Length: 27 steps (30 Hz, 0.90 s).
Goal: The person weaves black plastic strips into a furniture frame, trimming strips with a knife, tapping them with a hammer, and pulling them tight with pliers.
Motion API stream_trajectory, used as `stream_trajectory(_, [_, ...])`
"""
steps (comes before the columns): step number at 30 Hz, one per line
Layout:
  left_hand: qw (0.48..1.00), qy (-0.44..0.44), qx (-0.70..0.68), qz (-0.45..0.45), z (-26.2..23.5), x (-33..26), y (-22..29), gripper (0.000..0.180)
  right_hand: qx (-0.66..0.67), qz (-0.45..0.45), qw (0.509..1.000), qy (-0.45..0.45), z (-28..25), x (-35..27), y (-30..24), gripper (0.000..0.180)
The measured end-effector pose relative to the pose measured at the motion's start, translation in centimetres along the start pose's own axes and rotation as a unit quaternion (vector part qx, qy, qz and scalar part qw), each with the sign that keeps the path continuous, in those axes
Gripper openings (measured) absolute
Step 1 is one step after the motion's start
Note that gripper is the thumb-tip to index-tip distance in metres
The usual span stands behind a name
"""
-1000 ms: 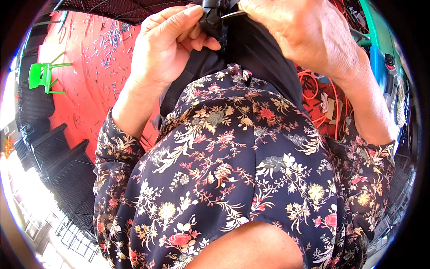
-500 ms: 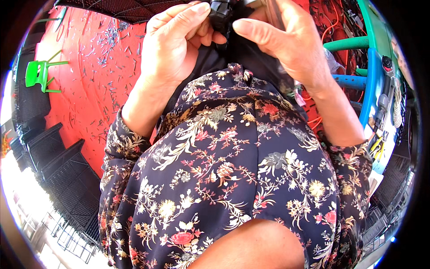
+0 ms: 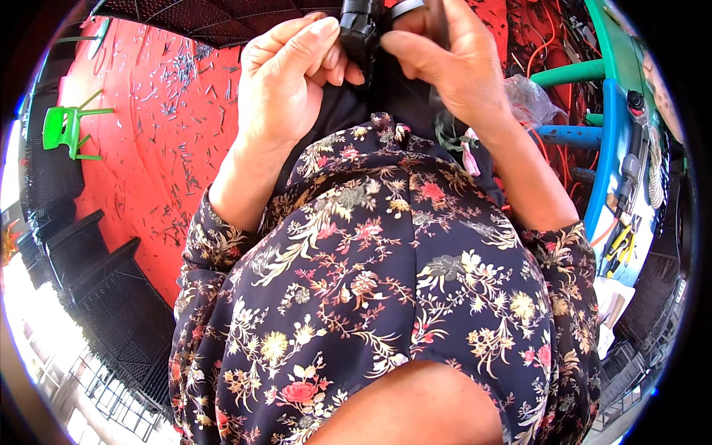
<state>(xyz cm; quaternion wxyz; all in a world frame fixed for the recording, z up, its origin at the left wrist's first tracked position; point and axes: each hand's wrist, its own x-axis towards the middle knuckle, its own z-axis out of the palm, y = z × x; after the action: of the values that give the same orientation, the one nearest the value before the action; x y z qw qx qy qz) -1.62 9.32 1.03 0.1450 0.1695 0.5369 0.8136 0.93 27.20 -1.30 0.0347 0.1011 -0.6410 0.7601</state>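
At the top middle, a black bar wrapped in flat black strips [image 3: 360, 31] stands in front of my body. My left hand [image 3: 285, 78] is closed at its left side, thumb and fingertips pressed against it. To the right, my right hand [image 3: 460, 74] is curled with its thumb pointing at the bar. Its upper fingers are smeared by motion and cut off by the edge, so what they hold cannot be made out. A pale grey curved band [image 3: 406, 9] shows beside those fingers. Part of a black woven panel [image 3: 215, 18] hangs at upper left.
Black strip scraps litter the red floor covering [image 3: 141, 148]. A small green chair [image 3: 67, 132] stands at left, above black woven pieces [image 3: 111, 274]. At right are a green-and-blue frame [image 3: 612, 141], a clear plastic bag [image 3: 532, 101], orange cords, and yellow-handled pliers [image 3: 621, 248].
My right hand and forearm have shifted slightly left and down, uncovering more of the plastic bag. My left hand stays at the bar, which has moved slightly left.
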Motion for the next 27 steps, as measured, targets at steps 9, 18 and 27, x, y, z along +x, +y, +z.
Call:
stream_trajectory(9, [0.995,-0.06,-0.086,0.001,-1.6,0.5,-1.2,0.026,0.018,0.14,0.99,0.016,-0.3,-5.9,2.6,0.023])
stream_trajectory(18, [0.997,-0.055,0.027,-0.055,-1.0,0.3,-0.2,0.035,-0.426,-0.125,0.895,-0.052,-4.0,-5.1,-5.1,0.031])
stream_trajectory(27, [0.989,-0.103,0.093,-0.046,-1.0,0.4,-0.6,0.03,-0.562,-0.116,0.801,-0.174,-5.2,-3.1,-10.5,0.032])
